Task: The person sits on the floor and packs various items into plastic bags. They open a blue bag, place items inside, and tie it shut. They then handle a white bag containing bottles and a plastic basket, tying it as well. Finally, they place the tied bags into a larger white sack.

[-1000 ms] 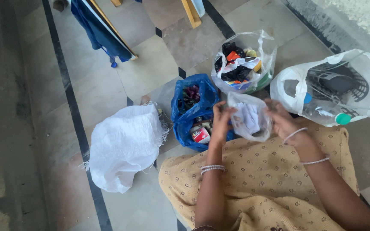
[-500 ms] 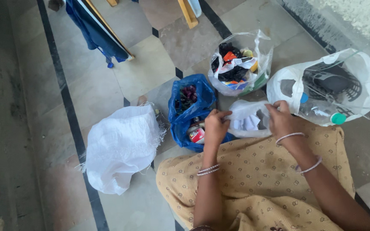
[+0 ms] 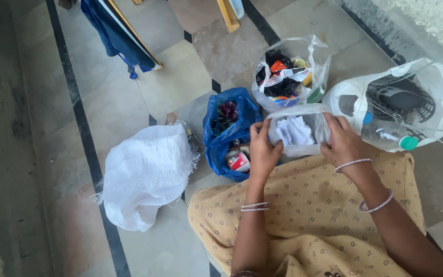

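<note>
Left fingers: I see my left hand (image 3: 262, 149) pinching the left edge of the clear bag (image 3: 298, 134).
Right fingers: my right hand (image 3: 342, 141) grips its right edge.
Bag: stretched open above my lap, white paper inside.
Around: blue bag (image 3: 224, 123) left; white sack (image 3: 144, 174) farther left.
</note>
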